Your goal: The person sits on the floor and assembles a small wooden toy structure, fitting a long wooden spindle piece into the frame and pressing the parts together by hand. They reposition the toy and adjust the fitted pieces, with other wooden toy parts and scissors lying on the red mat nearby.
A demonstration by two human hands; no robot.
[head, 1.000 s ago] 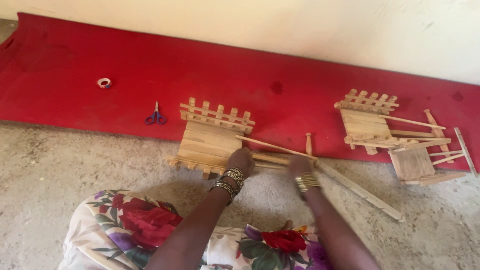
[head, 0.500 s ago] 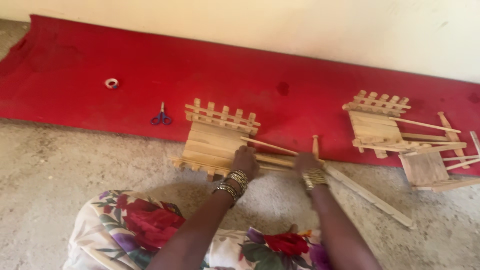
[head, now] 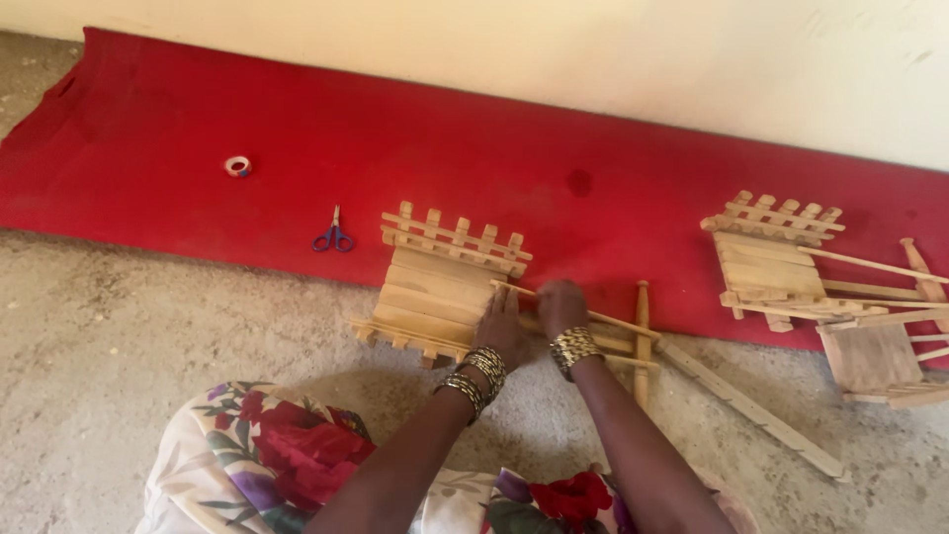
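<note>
Fingers of left hand [head: 504,326] and right hand [head: 561,307] pinch a thin wooden stick [head: 613,321].

There are two wooden slat models, one near the hands [head: 440,292] and one at the right [head: 776,262]. I count one pair of scissors [head: 334,237], one tape roll [head: 237,166] and one red mat [head: 613,148].

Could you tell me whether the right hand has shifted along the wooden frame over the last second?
Yes. The right hand has moved left toward the slatted wooden frame, closing up beside the left hand.
</note>
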